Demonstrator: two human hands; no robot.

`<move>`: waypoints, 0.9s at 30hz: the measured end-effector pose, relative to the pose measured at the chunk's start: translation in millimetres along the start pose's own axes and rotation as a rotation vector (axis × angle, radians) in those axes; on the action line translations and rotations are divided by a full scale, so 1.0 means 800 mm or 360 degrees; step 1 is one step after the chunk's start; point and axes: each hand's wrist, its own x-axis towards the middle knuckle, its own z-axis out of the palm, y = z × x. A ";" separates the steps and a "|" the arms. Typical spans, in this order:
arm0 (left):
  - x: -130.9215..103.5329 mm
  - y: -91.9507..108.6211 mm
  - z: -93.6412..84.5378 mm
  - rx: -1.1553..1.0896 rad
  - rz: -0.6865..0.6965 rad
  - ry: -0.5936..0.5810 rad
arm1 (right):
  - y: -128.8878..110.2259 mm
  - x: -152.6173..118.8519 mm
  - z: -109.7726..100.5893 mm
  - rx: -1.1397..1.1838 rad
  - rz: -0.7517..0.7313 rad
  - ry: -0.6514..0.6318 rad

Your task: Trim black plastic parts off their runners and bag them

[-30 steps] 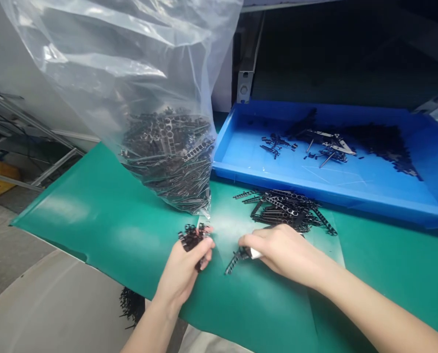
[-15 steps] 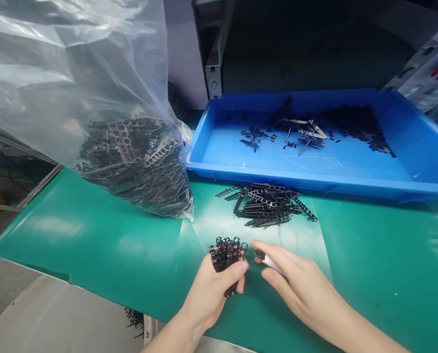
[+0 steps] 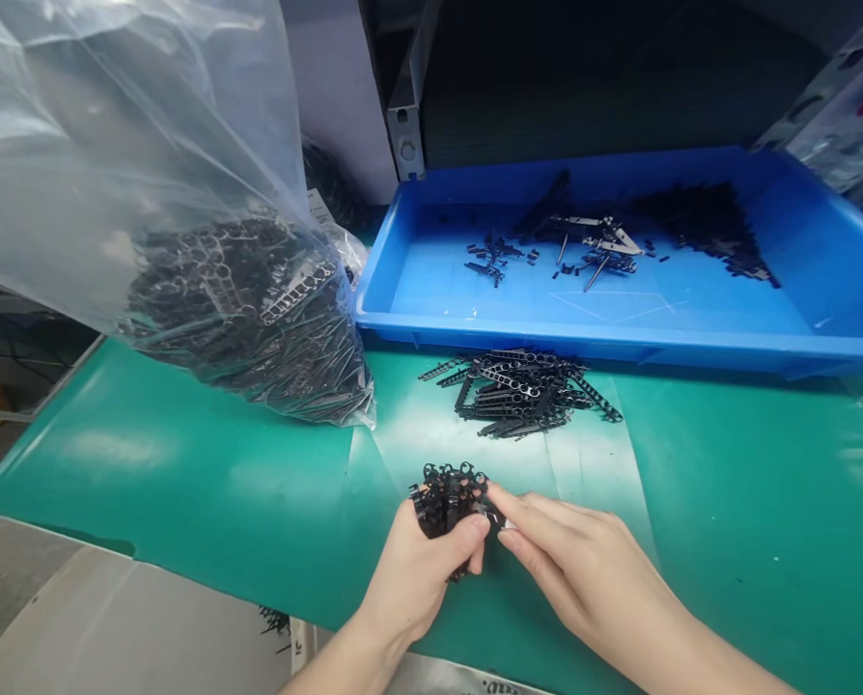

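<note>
Green matting (image 3: 185,483) is crowded by a clear bag (image 3: 149,193) at upper left, a blue tray (image 3: 620,319) at upper right and loose black strips (image 3: 522,391) at centre; low in the frame, a bundle of black parts (image 3: 446,502) is clamped in the left hand (image 3: 417,569), its right edge pinched by the right hand (image 3: 576,569)

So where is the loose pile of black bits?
In the head view, the loose pile of black strips lies on the green mat, just in front of the blue tray and right of the clear bag, beyond both hands.
</note>
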 end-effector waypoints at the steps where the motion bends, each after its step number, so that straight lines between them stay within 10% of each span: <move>1: 0.000 0.000 0.000 0.0005 -0.0001 0.0005 | 0.000 -0.001 0.001 0.0003 0.0012 0.0001; 27: -0.007 -0.019 0.004 -0.0160 0.0050 0.0090 | -0.010 -0.008 0.027 -0.0157 0.0019 0.0311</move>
